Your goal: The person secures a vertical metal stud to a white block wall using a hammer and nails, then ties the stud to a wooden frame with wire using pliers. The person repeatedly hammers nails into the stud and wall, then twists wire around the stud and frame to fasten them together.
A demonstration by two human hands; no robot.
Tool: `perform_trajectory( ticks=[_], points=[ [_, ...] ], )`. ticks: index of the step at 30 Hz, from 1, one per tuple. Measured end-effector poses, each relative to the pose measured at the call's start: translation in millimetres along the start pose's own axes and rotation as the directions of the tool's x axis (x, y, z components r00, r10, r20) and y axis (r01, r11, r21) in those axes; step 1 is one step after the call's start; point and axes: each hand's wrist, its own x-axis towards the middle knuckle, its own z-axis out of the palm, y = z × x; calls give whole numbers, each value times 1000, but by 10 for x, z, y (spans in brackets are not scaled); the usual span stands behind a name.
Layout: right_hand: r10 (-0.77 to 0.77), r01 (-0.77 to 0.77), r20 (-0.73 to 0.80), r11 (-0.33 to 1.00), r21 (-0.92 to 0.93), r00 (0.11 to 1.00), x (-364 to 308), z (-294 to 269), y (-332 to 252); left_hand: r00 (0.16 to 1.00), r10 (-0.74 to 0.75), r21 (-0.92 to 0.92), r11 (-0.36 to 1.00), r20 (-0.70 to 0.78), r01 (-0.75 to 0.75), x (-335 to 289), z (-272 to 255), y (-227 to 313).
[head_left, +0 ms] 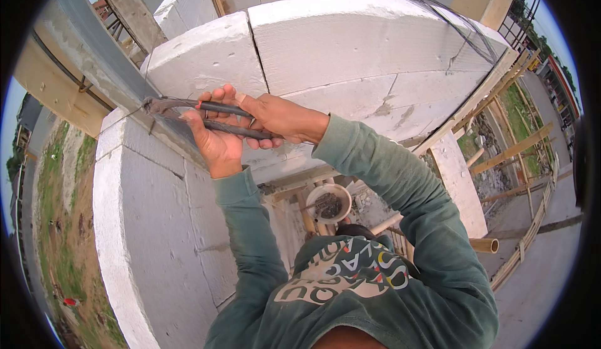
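Both my hands are on a pair of dark long-handled pincers (216, 106) beside the grey post at the upper left. My left hand (220, 145) is round the handles near the jaws, thumb toward me and fingertips showing beyond the upper handle. At the handle ends, my right hand (282, 116) is closed on them. The two handles stand slightly apart. The jaws meet thin tie wire (146, 91) at the post (103, 48); their exact bite on it is too small to make out.
White block walls (375, 36) meet at the post, one ahead, one (150, 211) along my left. Loose thin wires (460, 26) lie over the wall top at the right. Below stands a bucket (328, 204) with dark contents. Bamboo and timber scaffolding (513, 152) is at the right, high above ground.
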Motion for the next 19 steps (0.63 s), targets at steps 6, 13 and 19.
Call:
perform_trajectory(
  ticks=[6, 13, 19],
  points=[
    [-219, 122, -244, 925, -359, 945, -64, 156, 131, 980, 10, 60, 998, 201, -22, 161, -106, 137],
    [-304, 258, -120, 920, -296, 945, -4, 105, 198, 982, 62, 143, 986, 180, -89, 16, -132, 49],
    [100, -112, 79, 978, 176, 992, 2, 99, 194, 647, -50, -135, 963, 761, 234, 234, -439, 110]
  ],
)
